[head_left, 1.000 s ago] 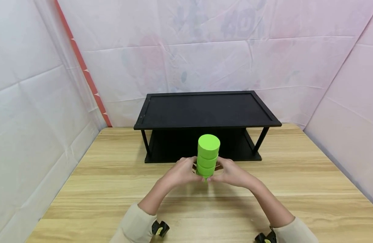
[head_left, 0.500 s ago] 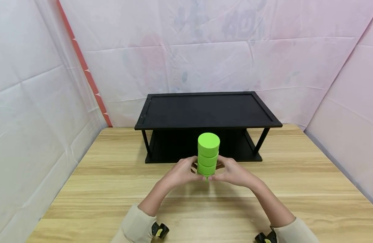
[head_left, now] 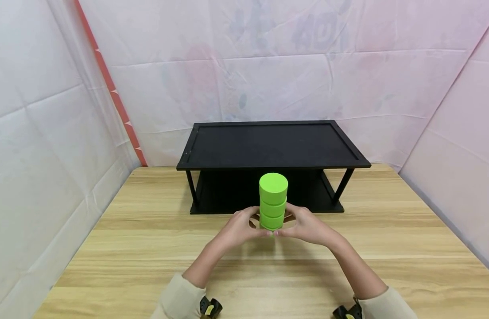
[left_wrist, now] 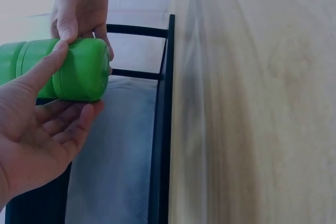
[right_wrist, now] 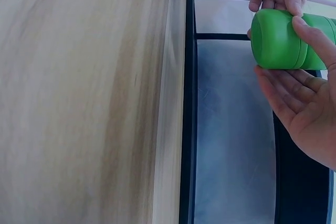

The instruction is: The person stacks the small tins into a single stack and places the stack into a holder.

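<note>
A bright green cylinder (head_left: 273,199), smooth and ringed by grooves, stands upright between both hands in the head view. Whether it is one container or stacked pieces I cannot tell. My left hand (head_left: 239,227) grips its left side low down, thumb in front and fingers behind. On the opposite side my right hand (head_left: 306,227) holds it the same way, the two thumb tips almost meeting. Both wrist views show the cylinder's rounded base (left_wrist: 86,69) apart from the tabletop. The far fingers are partly hidden behind it in the head view.
Behind the hands stands a black two-tier rack (head_left: 272,144), with a raised rim on top and slanting side posts. It rests on a wood-grain table (head_left: 121,266). Pale sheeting (head_left: 276,84) encloses the back and both sides.
The green cylinder has risen very slightly in the head view, with both hands keeping their hold. The rack looks the same.
</note>
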Motion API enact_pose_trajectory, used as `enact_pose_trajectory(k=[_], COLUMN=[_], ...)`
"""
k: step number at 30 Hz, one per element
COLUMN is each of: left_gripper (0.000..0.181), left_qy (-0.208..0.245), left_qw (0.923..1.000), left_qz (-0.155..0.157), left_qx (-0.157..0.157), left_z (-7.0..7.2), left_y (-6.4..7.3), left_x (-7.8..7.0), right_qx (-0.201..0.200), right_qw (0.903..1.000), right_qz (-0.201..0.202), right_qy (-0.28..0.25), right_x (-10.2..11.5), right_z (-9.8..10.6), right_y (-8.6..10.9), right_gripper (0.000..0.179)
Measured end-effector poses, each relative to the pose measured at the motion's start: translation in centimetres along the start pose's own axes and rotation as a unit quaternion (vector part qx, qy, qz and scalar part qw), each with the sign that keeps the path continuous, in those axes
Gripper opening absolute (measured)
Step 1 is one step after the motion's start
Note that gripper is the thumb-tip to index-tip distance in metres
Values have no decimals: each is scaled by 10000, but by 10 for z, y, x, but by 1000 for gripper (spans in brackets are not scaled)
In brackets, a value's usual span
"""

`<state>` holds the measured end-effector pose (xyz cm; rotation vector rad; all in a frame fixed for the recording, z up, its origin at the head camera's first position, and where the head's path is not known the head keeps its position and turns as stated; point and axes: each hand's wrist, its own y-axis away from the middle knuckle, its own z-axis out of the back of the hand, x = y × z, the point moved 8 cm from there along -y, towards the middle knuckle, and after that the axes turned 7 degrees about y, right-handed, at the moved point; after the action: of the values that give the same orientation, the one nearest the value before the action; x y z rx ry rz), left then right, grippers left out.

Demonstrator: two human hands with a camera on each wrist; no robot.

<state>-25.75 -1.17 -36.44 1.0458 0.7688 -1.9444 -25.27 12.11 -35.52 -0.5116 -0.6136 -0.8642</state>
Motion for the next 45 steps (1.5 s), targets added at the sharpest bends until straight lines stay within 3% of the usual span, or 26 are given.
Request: enact_pose_trajectory(k=[10, 23, 32, 45], left_gripper=[56, 48, 47, 55], left_qy=[-63, -67, -222, -492], left_qw=[9996, 9992, 9981, 9980], left_qz=[-137, -312, -527, -376], left_qx=[-231, -256, -216, -134], left_z=[2, 9, 12, 19], left_y=[0, -3, -8, -14], left_x=[0, -7, -16, -22], right_qx=[-33, -123, -227, -289], right_qw=[10000, 9998, 9997, 9996], right_qz=[37, -104, -92, -28], right_qy=[4, -66, 68, 70], right_x=[0, 3, 7, 8], right_z=[1, 7, 14, 20], right_y=[0, -2, -2, -9], right_gripper=[52, 62, 59, 58])
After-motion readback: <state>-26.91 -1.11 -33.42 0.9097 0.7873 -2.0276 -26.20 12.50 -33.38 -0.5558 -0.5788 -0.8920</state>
